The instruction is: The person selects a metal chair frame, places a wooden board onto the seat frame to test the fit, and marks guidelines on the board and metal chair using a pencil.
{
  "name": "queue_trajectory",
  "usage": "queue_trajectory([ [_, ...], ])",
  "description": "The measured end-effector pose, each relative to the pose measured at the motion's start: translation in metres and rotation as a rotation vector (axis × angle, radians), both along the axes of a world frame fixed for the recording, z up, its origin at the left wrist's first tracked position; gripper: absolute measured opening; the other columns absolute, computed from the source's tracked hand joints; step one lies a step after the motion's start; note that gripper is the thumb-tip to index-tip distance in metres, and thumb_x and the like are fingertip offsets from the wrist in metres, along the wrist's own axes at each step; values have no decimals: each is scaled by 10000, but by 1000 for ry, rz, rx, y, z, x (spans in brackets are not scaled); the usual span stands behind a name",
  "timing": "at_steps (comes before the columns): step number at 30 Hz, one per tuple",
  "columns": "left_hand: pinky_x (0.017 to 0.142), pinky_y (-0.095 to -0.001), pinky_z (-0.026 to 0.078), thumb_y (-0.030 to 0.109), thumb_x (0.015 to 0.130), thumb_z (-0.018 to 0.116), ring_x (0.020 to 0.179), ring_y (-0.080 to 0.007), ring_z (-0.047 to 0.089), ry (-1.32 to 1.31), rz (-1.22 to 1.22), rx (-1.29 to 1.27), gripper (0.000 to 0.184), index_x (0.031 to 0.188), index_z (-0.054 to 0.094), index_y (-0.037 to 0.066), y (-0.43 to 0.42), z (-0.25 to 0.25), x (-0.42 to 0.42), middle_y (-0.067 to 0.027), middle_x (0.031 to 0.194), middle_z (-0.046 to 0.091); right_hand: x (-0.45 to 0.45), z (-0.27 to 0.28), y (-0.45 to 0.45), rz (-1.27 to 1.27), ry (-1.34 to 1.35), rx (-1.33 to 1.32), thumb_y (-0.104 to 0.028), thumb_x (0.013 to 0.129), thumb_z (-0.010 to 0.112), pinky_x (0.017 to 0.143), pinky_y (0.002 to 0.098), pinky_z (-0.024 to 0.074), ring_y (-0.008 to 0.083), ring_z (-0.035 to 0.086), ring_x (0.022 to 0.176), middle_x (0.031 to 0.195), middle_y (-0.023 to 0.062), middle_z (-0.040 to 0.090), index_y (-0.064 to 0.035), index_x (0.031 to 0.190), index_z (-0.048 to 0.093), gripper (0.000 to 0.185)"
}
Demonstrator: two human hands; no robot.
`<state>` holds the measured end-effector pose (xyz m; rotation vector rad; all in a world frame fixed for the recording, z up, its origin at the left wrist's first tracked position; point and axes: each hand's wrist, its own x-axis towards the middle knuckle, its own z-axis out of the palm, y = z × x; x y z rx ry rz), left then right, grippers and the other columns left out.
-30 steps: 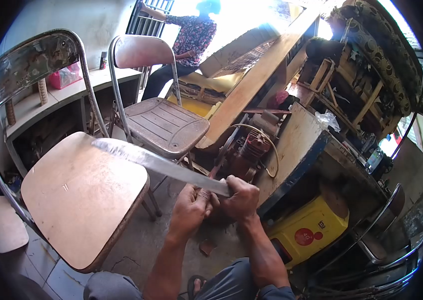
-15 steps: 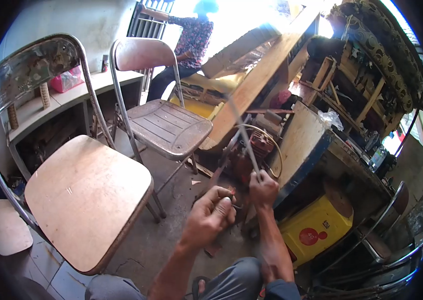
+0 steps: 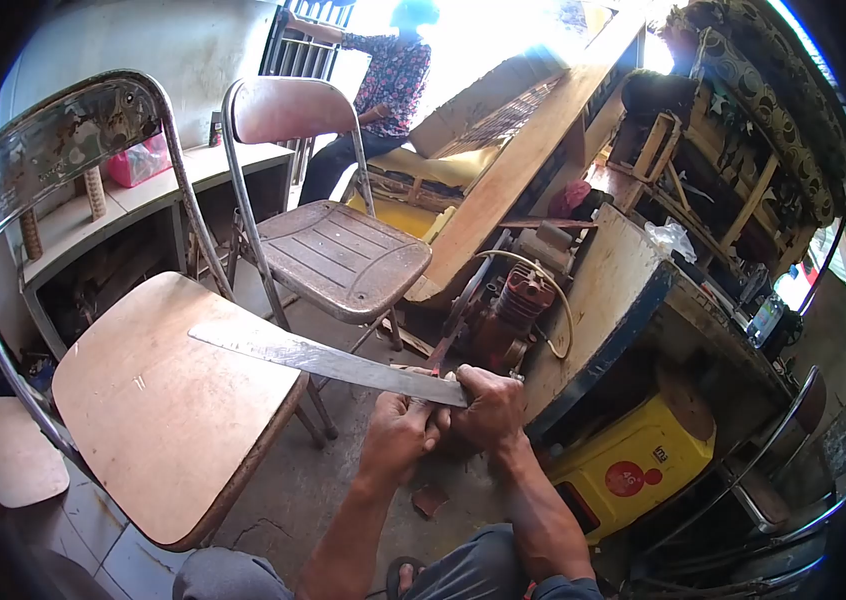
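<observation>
A long, slightly curved machete (image 3: 318, 357) with a grey metal blade stretches leftward from my hands, its tip over the seat of the nearest chair. My right hand (image 3: 493, 408) is closed around its handle end, and the fingers cover the grip. Against the blade's lower edge, close to the right hand, sits my left hand (image 3: 401, 432), with fingers curled and thumb pressed in. What lies inside the left hand is hidden by the blade and fingers.
Two folding chairs, one with a pale seat (image 3: 178, 400) and one with a brown seat (image 3: 338, 255), stand left. Ahead are an air compressor (image 3: 518, 305) and a wooden plank (image 3: 533, 165). A yellow container (image 3: 633, 460) lies right, below a bench (image 3: 593, 310). A person (image 3: 393, 85) sits behind.
The machete has swung from pointing upward to lying nearly level toward the left. My right hand has moved left and down, beside the left hand. The small red-tipped thing in my left hand is no longer clear.
</observation>
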<state>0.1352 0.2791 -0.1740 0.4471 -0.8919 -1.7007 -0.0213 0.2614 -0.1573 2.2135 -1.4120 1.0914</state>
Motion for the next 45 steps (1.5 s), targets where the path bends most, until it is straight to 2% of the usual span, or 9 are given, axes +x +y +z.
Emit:
queue_trajectory([
  [6, 402, -190, 302, 205, 1077, 477, 448, -37, 421, -27, -46, 54, 182, 1034, 584, 64, 4, -5, -3, -17, 690, 578, -20, -18, -20, -214, -7, -49, -270, 753, 718, 565, 452, 524, 354, 661, 619, 696, 141, 659, -101, 783, 676, 176],
  [7, 404, -194, 306, 224, 1077, 478, 450, -44, 430, -50, -81, -8, 196, 1024, 580, 65, 20, 12, 5, -18, 687, 579, -43, -34, -43, -556, -217, 105, -254, 803, 687, 579, 464, 528, 391, 672, 652, 737, 181, 681, -76, 799, 694, 179],
  [9, 406, -197, 311, 243, 1077, 480, 452, -51, 440, -107, -108, -76, 212, 1014, 576, 65, 30, 23, 22, -19, 684, 579, -59, -13, -29, -574, -528, 213, -277, 837, 672, 583, 457, 529, 396, 681, 662, 740, 195, 685, -57, 806, 699, 224],
  [10, 406, -201, 313, 256, 1076, 483, 457, -59, 453, -83, -70, -75, 222, 1013, 575, 64, 29, 23, 21, -19, 678, 577, -75, -39, -36, -423, -382, -24, -292, 836, 675, 583, 454, 523, 391, 682, 663, 742, 190, 686, -49, 779, 686, 251],
  [16, 381, -203, 337, 161, 1077, 456, 446, -76, 473, -33, 32, 58, 191, 978, 572, 46, -3, 0, 10, -38, 711, 588, 1, 4, 1, -27, -35, 14, -276, 741, 730, 533, 424, 498, 327, 661, 610, 675, 134, 632, -79, 743, 621, 226],
  [33, 387, -199, 289, 143, 1065, 475, 438, -33, 391, -164, 91, 43, 190, 984, 596, 21, 8, -1, 2, 0, 663, 531, -30, -23, -30, -126, 59, -102, -281, 741, 734, 536, 404, 508, 298, 663, 595, 663, 106, 637, -108, 727, 636, 199],
  [35, 400, -201, 291, 186, 1069, 474, 441, -34, 393, -137, 70, -41, 228, 977, 603, 23, 40, 34, 27, -8, 663, 544, -69, -25, -55, -568, -482, 158, -253, 778, 715, 579, 419, 526, 338, 677, 641, 691, 143, 657, -68, 729, 634, 208],
  [38, 407, -200, 293, 229, 1072, 481, 443, -37, 397, -76, 65, -93, 242, 1016, 600, 26, 34, 47, 26, -21, 677, 567, -56, -14, -21, -213, -451, -98, -218, 809, 696, 581, 444, 523, 380, 669, 647, 707, 176, 659, -40, 733, 633, 204],
  [45, 376, -196, 297, 149, 1066, 492, 424, -44, 405, 33, 66, 5, 127, 1061, 569, 48, 14, 20, 18, -44, 726, 597, 7, 7, 11, -28, -147, 16, -239, 760, 736, 510, 419, 481, 349, 629, 566, 631, 144, 596, -69, 675, 580, 246],
])
